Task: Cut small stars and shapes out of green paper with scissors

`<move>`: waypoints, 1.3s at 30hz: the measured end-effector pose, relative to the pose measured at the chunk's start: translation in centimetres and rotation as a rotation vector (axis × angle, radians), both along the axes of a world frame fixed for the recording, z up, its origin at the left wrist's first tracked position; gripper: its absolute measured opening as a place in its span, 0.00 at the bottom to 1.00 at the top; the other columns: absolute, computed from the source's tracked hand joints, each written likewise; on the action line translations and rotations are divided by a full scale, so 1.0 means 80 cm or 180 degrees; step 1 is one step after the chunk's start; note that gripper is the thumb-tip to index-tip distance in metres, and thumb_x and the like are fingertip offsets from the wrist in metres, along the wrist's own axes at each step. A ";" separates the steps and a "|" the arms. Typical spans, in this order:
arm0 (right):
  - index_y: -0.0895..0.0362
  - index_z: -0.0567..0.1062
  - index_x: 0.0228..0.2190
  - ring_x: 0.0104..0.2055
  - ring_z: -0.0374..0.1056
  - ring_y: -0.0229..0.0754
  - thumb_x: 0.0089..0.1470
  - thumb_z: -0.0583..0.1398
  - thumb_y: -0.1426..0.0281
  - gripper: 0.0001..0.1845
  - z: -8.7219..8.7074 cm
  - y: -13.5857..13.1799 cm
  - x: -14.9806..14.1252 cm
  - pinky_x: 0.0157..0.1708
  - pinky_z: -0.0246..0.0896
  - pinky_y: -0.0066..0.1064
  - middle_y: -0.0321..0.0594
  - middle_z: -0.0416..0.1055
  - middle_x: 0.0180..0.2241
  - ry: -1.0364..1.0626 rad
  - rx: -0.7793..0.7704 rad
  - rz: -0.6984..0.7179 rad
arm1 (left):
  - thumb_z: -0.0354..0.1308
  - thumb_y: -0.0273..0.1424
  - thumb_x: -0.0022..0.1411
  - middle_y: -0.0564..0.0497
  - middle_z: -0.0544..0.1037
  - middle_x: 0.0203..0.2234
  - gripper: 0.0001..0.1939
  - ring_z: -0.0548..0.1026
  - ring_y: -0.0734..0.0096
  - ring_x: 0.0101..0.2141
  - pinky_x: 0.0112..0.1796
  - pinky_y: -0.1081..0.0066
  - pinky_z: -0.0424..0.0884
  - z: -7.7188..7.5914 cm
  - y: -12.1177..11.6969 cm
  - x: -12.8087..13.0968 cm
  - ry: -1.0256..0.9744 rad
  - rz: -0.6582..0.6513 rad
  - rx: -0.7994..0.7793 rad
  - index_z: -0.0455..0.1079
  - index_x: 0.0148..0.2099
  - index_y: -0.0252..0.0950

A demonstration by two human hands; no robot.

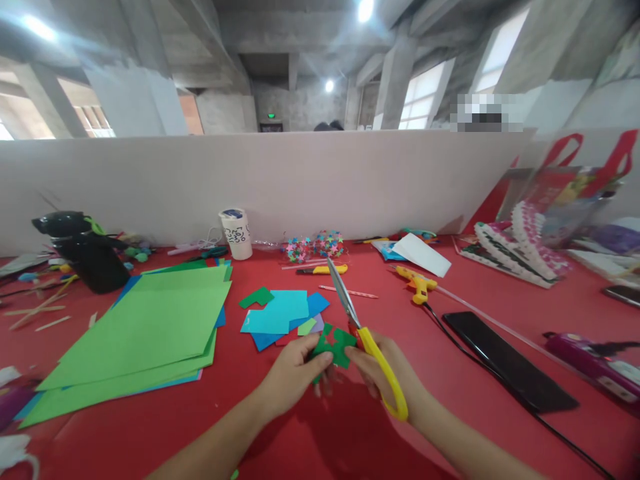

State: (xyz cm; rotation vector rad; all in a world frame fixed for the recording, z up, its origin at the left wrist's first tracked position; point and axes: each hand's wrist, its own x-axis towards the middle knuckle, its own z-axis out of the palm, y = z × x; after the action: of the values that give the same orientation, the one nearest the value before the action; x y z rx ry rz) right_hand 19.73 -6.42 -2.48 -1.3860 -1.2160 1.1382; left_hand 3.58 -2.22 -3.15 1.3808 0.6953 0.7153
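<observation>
While the left hand (295, 377) is pinching the green paper (341, 349), the right hand (407, 383) is holding the scissors (373, 348) and touching the paper's right edge.
Between the hands, the paper is showing a star-like gap, so light fingertip support on both sides is probably helping its narrow parts avoid creasing; the scissors are pointing forward, their blades leaning clear of the left fingers, which is looking like the safer way of handling the piece. Just beyond the left hand, blue scraps (285, 308) are lying loosely; farther forward, a cutter (336, 269) is resting. Green sheets (145, 327) are spreading out to the left, while a glue gun (423, 287) and a black slab (510, 360) are lying right of the right hand.
</observation>
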 end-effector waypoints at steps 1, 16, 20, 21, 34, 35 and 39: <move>0.53 0.62 0.16 0.08 0.49 0.31 0.46 0.61 0.66 0.14 -0.002 -0.002 -0.001 0.09 0.41 0.23 0.23 0.53 0.07 -0.0010 0.0003 0.0012 | 0.56 0.40 0.56 0.55 0.72 0.19 0.12 0.71 0.77 0.16 0.17 0.77 0.63 -0.004 -0.001 -0.002 0.0082 0.0011 0.0080 0.66 0.32 0.35; 0.59 0.72 0.43 0.34 0.72 0.41 0.60 0.58 0.67 0.11 -0.029 0.001 -0.011 0.31 0.70 0.34 0.40 0.72 0.40 -0.0199 -0.0222 -0.0068 | 0.58 0.39 0.52 0.55 0.73 0.19 0.12 0.66 0.81 0.13 0.13 0.80 0.55 -0.005 -0.003 -0.007 0.0136 0.0087 0.0028 0.66 0.32 0.34; 0.60 0.72 0.40 0.27 0.70 0.36 0.61 0.58 0.67 0.09 -0.020 -0.003 -0.011 0.25 0.69 0.29 0.37 0.72 0.34 -0.0168 -0.0056 -0.0096 | 0.59 0.39 0.51 0.54 0.74 0.20 0.14 0.67 0.80 0.13 0.13 0.80 0.55 -0.003 -0.003 -0.005 0.0105 0.0103 -0.0082 0.68 0.33 0.33; 0.61 0.72 0.37 0.23 0.68 0.33 0.61 0.57 0.67 0.09 -0.016 -0.004 -0.010 0.22 0.66 0.26 0.34 0.72 0.30 -0.0178 -0.0016 -0.0114 | 0.59 0.39 0.51 0.53 0.75 0.20 0.14 0.67 0.80 0.14 0.13 0.79 0.55 0.000 -0.003 -0.003 0.0100 0.0121 -0.0094 0.68 0.33 0.32; 0.52 0.57 0.19 0.13 0.51 0.34 0.50 0.52 0.46 0.24 0.024 -0.016 0.026 0.14 0.45 0.26 0.24 0.49 0.11 -0.1029 0.0173 0.0208 | 0.60 0.37 0.49 0.57 0.71 0.16 0.12 0.63 0.83 0.14 0.15 0.80 0.52 0.044 0.030 0.008 -0.0263 0.1166 0.0101 0.65 0.26 0.34; 0.52 0.57 0.19 0.13 0.52 0.35 0.49 0.53 0.47 0.23 0.024 -0.019 0.030 0.14 0.44 0.26 0.25 0.50 0.12 -0.1200 0.0142 0.0269 | 0.60 0.37 0.49 0.56 0.71 0.17 0.12 0.63 0.82 0.14 0.15 0.80 0.52 0.039 0.031 0.006 -0.0282 0.1202 0.0074 0.65 0.26 0.34; 0.53 0.61 0.19 0.20 0.54 0.37 0.49 0.58 0.51 0.21 0.029 -0.034 0.041 0.19 0.44 0.27 0.30 0.56 0.16 -0.1761 0.0052 0.0486 | 0.60 0.36 0.49 0.56 0.70 0.16 0.12 0.62 0.83 0.13 0.15 0.80 0.51 0.026 0.032 -0.003 -0.0359 0.1353 -0.0028 0.65 0.25 0.33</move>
State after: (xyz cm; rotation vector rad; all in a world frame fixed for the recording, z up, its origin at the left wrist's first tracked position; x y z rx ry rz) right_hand 22.98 -9.11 -0.17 -1.6798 -1.7387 0.8623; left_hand 3.35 0.34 -1.05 1.1841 0.9122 1.1144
